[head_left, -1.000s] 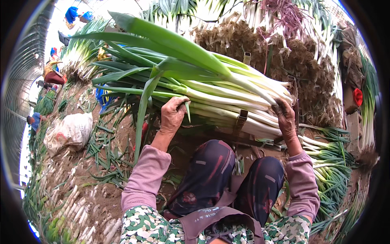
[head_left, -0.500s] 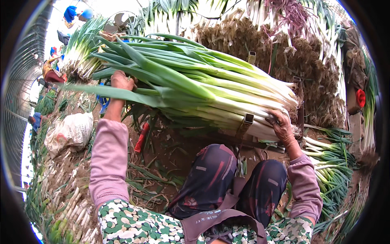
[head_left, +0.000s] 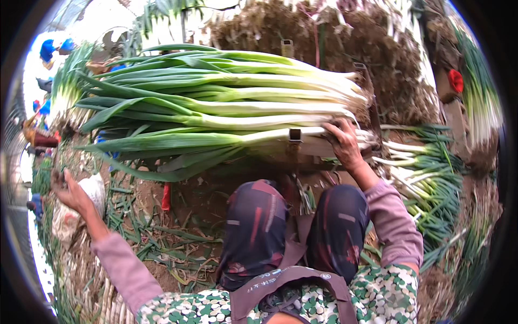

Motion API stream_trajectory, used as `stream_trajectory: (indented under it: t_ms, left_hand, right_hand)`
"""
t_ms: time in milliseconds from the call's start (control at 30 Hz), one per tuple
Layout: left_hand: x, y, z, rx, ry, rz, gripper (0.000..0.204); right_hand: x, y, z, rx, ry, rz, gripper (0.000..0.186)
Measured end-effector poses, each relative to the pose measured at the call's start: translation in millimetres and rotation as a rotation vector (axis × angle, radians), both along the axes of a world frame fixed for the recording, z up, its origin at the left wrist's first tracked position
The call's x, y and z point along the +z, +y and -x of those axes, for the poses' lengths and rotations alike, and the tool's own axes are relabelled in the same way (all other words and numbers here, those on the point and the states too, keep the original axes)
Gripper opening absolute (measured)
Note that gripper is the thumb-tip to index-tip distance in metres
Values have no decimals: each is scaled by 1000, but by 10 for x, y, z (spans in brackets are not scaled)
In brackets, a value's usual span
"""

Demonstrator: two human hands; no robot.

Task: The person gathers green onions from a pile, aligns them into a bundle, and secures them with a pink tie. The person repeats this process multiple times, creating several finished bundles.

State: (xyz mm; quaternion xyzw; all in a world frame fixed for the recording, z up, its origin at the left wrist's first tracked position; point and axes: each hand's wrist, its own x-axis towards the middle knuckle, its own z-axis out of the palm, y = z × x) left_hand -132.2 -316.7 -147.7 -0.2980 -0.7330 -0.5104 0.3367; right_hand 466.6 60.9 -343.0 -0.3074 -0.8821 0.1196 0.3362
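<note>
A wide bundle of leeks (head_left: 216,108) lies across a low metal rack in front of my knees, green tops to the left and white root ends to the right. My right hand (head_left: 345,141) has its fingers curled over the white stalks near the root ends. Just left of it, a square metal tube end (head_left: 294,135) rises at the bundle's near side. My left hand (head_left: 73,191) is off the leeks, out at the far left with its fingers apart and nothing in it. It is nearest to a white sack (head_left: 91,200) on the ground.
Leeks stacked with brown roots (head_left: 253,29) toward me stand behind the rack. More leeks (head_left: 426,189) lie on the right. Cut green leaves (head_left: 129,216) litter the soil, near a red strip-like object (head_left: 167,196). Another person (head_left: 40,135) is at the far left.
My left hand has let go of the leek tops and swung out left and down. The bundle has settled flatter and spread out. My right hand stays at the white ends.
</note>
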Motion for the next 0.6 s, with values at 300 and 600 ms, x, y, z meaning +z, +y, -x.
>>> stream_trajectory:
  t_ms: [300,600]
  left_hand:
    - [-1256,1657,-2782,-454,438,1016,87]
    - [-1312,1685,-2571,-469,492,976,96]
  right_hand:
    - [-36,-55,89,10,85,40,30]
    - [-11,-66,80,36,103,-22,25]
